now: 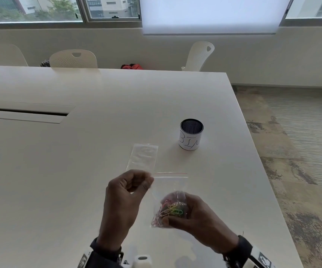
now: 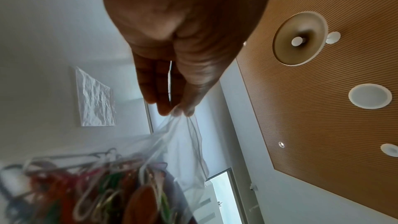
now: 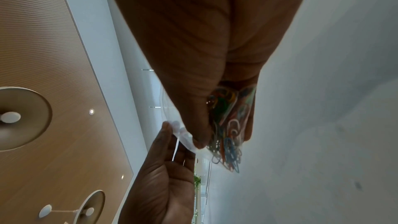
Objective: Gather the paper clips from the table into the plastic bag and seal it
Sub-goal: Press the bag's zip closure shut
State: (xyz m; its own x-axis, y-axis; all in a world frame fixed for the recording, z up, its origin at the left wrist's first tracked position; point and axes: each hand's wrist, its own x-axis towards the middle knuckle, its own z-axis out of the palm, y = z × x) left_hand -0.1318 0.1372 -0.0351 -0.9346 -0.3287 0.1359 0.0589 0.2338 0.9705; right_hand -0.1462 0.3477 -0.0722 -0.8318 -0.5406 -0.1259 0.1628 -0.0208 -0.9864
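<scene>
Clear plastic bag [image 1: 170, 187]: left hand [image 1: 126, 192] pinches its corner, right hand [image 1: 192, 213] grips the paper clips [image 1: 170, 209]; run pinched fingers along the red zip line

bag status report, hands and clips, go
Left hand pinches plastic bag top corner. Right hand grips paper clips through bag. Seal state unclear. Nothing in the way.

- white worktop [image 1: 78, 151], cable slot [image 1: 24, 111] on left
- white chairs [image 1: 73, 59] along far edge
- windows [image 1: 59, 8], roller blind [image 1: 210, 14] down
- patterned carpet [image 1: 301, 142]
- slatted wood ceiling [image 2: 333, 91], round lights [image 2: 370, 96]
</scene>
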